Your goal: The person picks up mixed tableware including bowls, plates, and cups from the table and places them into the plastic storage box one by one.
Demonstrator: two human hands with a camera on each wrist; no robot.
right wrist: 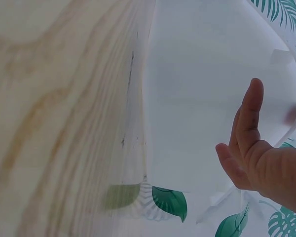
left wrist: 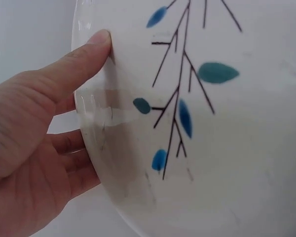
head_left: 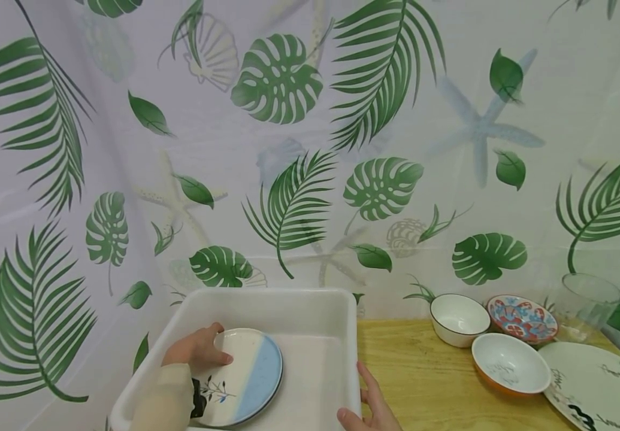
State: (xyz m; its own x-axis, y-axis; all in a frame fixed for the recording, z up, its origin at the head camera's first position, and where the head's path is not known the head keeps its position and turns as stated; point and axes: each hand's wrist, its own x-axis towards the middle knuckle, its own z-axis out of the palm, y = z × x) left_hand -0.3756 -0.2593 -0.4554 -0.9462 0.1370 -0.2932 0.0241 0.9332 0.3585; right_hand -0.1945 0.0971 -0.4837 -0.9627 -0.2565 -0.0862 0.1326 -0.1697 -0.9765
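Note:
A round plate [head_left: 245, 377] with a cream and blue glaze and a painted twig lies inside a white plastic tub [head_left: 310, 297]. My left hand [head_left: 199, 347] reaches into the tub and grips the plate's left rim. In the left wrist view the thumb of the left hand [left wrist: 34, 123] presses on the plate's face [left wrist: 187, 148], while the fingers go behind its edge. At the tub's right wall, my right hand [head_left: 371, 407] holds the rim, thumb inside and fingers outside. The right wrist view shows this hand [right wrist: 261, 153] against the tub's outer side [right wrist: 202, 98].
Right of the tub, a wooden table [head_left: 407, 371] bears a white bowl [head_left: 460, 320], a red-and-blue patterned bowl [head_left: 522, 317], an orange-sided bowl [head_left: 511, 362], a clear glass [head_left: 587, 305] and a large white plate [head_left: 601, 383]. A leaf-print sheet [head_left: 299, 137] hangs behind.

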